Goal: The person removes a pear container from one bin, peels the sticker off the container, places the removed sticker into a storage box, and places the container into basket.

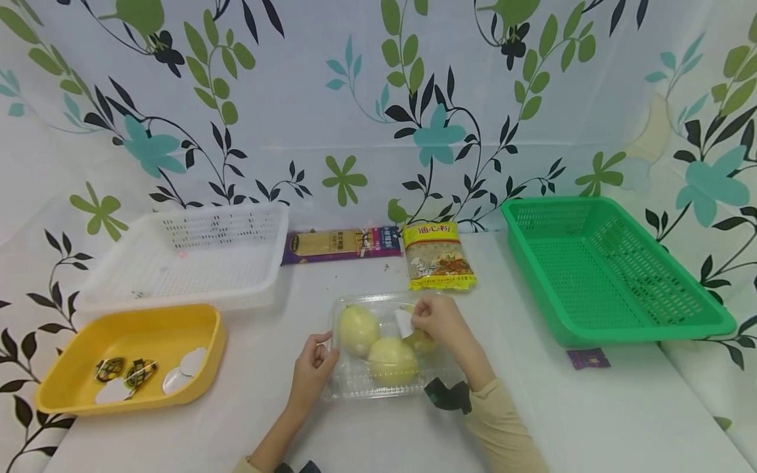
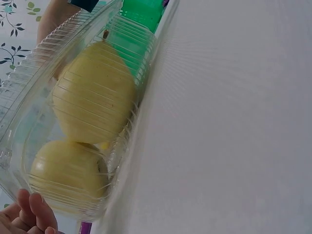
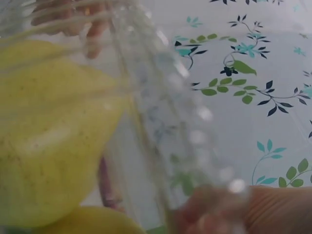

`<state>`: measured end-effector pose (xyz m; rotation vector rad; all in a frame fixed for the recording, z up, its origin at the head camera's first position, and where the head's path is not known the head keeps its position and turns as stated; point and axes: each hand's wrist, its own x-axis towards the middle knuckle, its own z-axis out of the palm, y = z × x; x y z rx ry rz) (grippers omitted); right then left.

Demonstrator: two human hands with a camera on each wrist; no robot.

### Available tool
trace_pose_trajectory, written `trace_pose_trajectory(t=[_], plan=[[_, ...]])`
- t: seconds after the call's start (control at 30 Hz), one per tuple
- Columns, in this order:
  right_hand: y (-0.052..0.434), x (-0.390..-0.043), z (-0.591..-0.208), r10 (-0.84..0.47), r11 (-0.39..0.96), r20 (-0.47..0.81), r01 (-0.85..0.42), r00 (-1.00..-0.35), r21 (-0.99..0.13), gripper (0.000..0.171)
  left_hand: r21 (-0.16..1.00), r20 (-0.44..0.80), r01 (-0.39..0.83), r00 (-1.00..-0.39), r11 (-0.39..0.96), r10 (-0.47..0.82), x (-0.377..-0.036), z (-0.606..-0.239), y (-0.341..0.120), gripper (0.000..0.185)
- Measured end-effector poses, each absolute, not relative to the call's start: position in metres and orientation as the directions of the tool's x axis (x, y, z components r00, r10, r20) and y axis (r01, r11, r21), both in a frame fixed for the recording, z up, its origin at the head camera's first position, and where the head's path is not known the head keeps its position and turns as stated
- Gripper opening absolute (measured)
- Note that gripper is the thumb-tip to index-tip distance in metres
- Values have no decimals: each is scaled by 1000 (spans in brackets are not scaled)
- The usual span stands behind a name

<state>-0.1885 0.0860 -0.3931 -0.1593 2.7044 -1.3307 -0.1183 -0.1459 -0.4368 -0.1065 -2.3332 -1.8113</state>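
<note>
Ribbed clear clamshell (image 1: 355, 384) of round yellow pears (image 1: 357, 328): left hand (image 1: 311, 368) grips its edge, right hand (image 1: 440, 322) pinches its white label (image 1: 404, 323).

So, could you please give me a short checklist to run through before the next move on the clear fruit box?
1. Left hand steadies the clear box at its left edge: ok.
2. Right hand pinches the white label on the lid: ok.
3. Label fully off the lid: cannot tell.
4. Pears inside the box, lid over them: ok.
5. Yellow tray with earlier labels in it lies to the left, apart from the box: ok.
6. Green basket to the right holds nothing visible: ok.
</note>
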Motion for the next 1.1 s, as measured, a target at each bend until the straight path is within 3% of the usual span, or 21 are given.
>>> trace_pose_trajectory(t=[0.4, 0.67, 0.9, 1.1], plan=[[90, -188, -390, -132, 654, -92, -16, -987, -757, 3, 957, 159, 141, -986, 252, -53, -118, -434, -145, 33], [96, -188, -390, -117, 661, -39, -48, -992, -749, 4, 956, 169, 152, -985, 253, -45, -118, -435, -146, 33], [99, -188, -390, -92, 651, -31, -37, -995, -758, 3, 960, 152, 133, -987, 247, -59, -128, -463, -153, 33], [101, -186, -390, -92, 648, 0, -59, -996, -759, 5, 952, 172, 146, -982, 270, -77, -128, -467, -153, 31]])
